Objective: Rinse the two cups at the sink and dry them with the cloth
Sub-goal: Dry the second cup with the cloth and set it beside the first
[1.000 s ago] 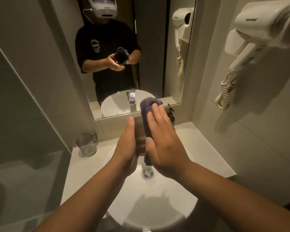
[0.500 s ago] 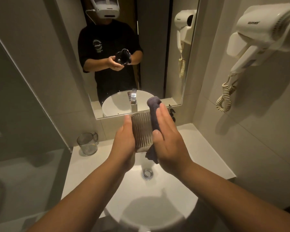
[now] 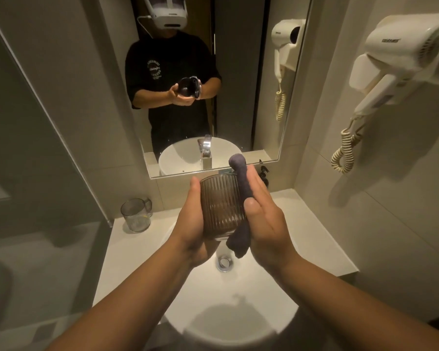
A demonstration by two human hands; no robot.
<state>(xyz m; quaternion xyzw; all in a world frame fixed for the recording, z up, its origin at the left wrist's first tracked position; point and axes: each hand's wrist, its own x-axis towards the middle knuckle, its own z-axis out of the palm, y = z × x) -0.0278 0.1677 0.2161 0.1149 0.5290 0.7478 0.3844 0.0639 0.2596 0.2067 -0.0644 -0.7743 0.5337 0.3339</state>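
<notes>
Centrally, ribbed cup (image 3: 222,207) above sink (image 3: 238,300): left hand (image 3: 192,229) grips its side; right hand (image 3: 262,219), fingers straight, presses cloth (image 3: 241,198) against it. Second cup (image 3: 136,215), left of frame, on counter (image 3: 307,224).

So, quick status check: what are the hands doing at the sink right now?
Left hand grips ribbed cup over the basin. Right hand presses dark cloth against its side. Clear mug waits on counter. Nothing in the way.
</notes>
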